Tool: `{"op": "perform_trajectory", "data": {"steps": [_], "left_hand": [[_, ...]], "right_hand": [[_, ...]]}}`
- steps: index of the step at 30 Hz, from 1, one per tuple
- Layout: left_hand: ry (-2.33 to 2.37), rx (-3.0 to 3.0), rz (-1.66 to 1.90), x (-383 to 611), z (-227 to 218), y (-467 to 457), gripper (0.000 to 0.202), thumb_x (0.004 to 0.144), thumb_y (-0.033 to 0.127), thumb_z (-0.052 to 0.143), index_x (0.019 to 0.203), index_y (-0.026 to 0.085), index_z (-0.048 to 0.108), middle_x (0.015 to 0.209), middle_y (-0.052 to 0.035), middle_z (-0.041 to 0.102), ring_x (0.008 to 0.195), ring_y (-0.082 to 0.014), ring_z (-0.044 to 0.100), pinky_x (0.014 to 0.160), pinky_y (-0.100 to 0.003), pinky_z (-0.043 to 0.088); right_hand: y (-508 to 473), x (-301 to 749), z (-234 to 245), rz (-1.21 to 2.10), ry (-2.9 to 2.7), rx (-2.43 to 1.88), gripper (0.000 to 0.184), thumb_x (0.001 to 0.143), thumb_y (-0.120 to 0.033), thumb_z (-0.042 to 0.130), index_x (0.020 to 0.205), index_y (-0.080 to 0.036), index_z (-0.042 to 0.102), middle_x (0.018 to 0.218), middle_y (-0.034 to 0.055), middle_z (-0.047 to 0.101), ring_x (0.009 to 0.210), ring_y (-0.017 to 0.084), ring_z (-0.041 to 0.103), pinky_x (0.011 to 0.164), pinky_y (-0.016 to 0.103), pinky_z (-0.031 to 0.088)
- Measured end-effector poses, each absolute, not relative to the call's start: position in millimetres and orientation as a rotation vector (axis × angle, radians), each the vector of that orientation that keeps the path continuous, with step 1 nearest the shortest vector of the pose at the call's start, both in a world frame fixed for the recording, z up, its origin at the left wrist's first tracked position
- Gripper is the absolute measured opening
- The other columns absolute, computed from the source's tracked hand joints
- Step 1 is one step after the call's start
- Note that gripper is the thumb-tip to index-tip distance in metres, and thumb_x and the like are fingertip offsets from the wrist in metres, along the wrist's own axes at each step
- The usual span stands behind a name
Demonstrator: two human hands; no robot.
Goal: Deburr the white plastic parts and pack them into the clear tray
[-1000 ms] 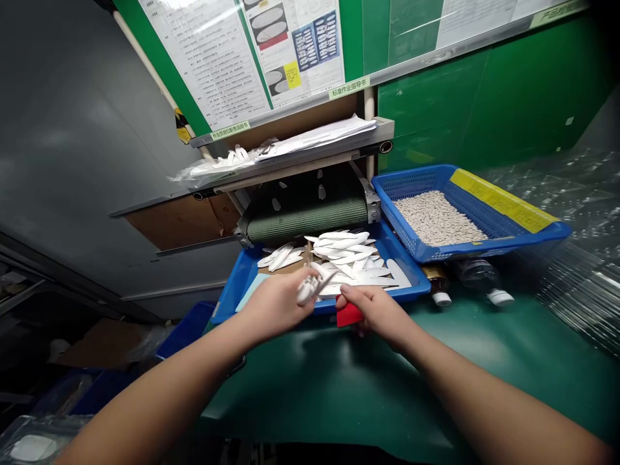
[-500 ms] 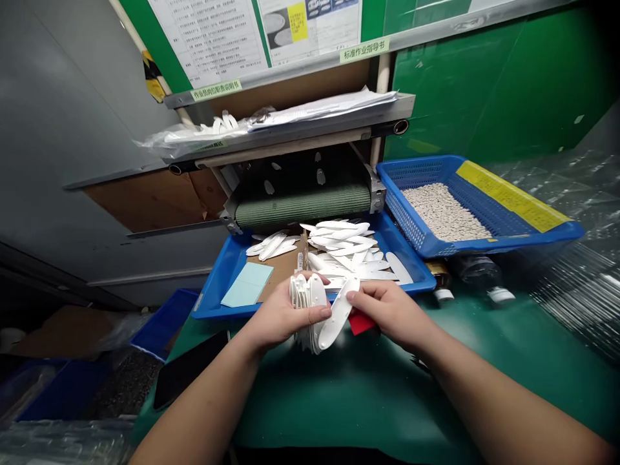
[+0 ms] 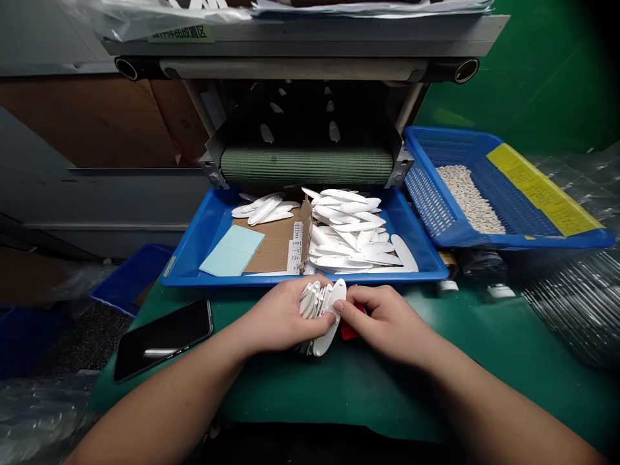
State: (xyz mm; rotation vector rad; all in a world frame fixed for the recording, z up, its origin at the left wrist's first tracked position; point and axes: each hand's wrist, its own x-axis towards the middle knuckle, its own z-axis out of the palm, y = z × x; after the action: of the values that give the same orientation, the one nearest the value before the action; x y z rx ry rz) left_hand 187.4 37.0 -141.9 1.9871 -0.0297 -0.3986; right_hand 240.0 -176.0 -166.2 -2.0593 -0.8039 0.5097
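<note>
My left hand is closed round a stack of white oval plastic pieces, held on edge just above the green table. My right hand pinches the outermost white piece of that stack against the others and also has a small red thing under its fingers. Right behind both hands stands a blue tray with a heap of loose white oval pieces on its right half.
A green conveyor belt ends over the tray's back edge, with a few pieces on it. A blue basket of small grey pellets sits at the right. A black phone lies left of my hands. Crinkled plastic wrap covers the right.
The view tilted down and closer. My hands lowered slightly with the stack, and the right hand pressed the single white piece flat onto the stack held by the left.
</note>
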Motion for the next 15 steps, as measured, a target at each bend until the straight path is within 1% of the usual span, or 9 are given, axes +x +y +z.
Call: {"op": "perform_trajectory", "data": {"steps": [4, 7, 10, 12, 13, 14, 15], "left_hand": [[-0.06, 2.002, -0.414, 186.3, -140.0, 35.7, 0.018, 0.083, 0.038, 0.072, 0.1, 0.036, 0.067, 0.09, 0.0137, 0.07, 0.081, -0.0049, 0.061, 0.072, -0.017, 0.045], [-0.077, 2.036, -0.4, 184.7, -139.8, 36.1, 0.02, 0.082, 0.035, 0.072, 0.102, 0.036, 0.067, 0.089, 0.0137, 0.07, 0.079, -0.0045, 0.061, 0.072, -0.016, 0.044], [-0.126, 2.103, -0.409, 181.9, -140.7, 36.2, 0.026, 0.082, 0.033, 0.072, 0.107, 0.037, 0.068, 0.089, 0.0126, 0.071, 0.077, -0.0051, 0.062, 0.071, -0.017, 0.044], [-0.206, 2.147, -0.397, 179.2, -141.7, 35.4, 0.021, 0.084, 0.031, 0.069, 0.104, 0.036, 0.068, 0.085, 0.0119, 0.07, 0.073, -0.0047, 0.06, 0.068, -0.018, 0.041], [-0.254, 2.169, -0.379, 177.6, -142.2, 34.8, 0.019, 0.085, 0.03, 0.067, 0.103, 0.035, 0.068, 0.084, 0.0117, 0.069, 0.072, -0.0042, 0.058, 0.067, -0.019, 0.04], [-0.305, 2.192, -0.348, 176.0, -142.8, 34.2, 0.019, 0.086, 0.028, 0.065, 0.103, 0.035, 0.068, 0.084, 0.0117, 0.068, 0.072, -0.0037, 0.057, 0.066, -0.019, 0.039], [-0.353, 2.218, -0.309, 174.5, -143.4, 33.8, 0.02, 0.087, 0.026, 0.063, 0.104, 0.036, 0.067, 0.084, 0.0119, 0.067, 0.072, -0.0032, 0.056, 0.066, -0.018, 0.038]], "right_hand": [[-182.6, 243.8, -161.2, 0.58, -0.881, -2.044, 0.045, 0.104, -0.049, 0.053, 0.076, -0.016, 0.062, 0.073, -0.0013, 0.062, 0.065, 0.01, 0.051, 0.061, 0.027, 0.038], [-193.5, 249.0, -155.0, 0.567, -0.754, -1.954, 0.041, 0.101, -0.05, 0.06, 0.08, -0.016, 0.069, 0.077, 0.0018, 0.066, 0.068, 0.011, 0.055, 0.062, 0.024, 0.042], [-201.1, 250.7, -150.7, 0.423, -0.447, -1.725, 0.035, 0.094, -0.05, 0.069, 0.094, -0.016, 0.077, 0.078, 0.0056, 0.067, 0.06, 0.012, 0.055, 0.053, 0.023, 0.043], [-200.0, 249.7, -150.8, 0.53, -0.312, -1.525, 0.04, 0.089, -0.052, 0.075, 0.106, -0.016, 0.078, 0.069, 0.0057, 0.063, 0.05, 0.013, 0.052, 0.043, 0.022, 0.039], [-197.8, 249.1, -151.9, 0.612, -0.286, -1.472, 0.043, 0.087, -0.052, 0.076, 0.109, -0.016, 0.079, 0.064, 0.0052, 0.061, 0.047, 0.013, 0.051, 0.041, 0.022, 0.038], [-195.2, 248.5, -153.2, 0.646, -0.279, -1.49, 0.044, 0.086, -0.052, 0.077, 0.11, -0.015, 0.079, 0.063, 0.0054, 0.061, 0.046, 0.013, 0.05, 0.04, 0.022, 0.037], [-192.7, 248.0, -154.6, 0.599, -0.275, -1.581, 0.042, 0.086, -0.05, 0.077, 0.11, -0.015, 0.08, 0.066, 0.0063, 0.062, 0.047, 0.013, 0.051, 0.04, 0.021, 0.038]]}}
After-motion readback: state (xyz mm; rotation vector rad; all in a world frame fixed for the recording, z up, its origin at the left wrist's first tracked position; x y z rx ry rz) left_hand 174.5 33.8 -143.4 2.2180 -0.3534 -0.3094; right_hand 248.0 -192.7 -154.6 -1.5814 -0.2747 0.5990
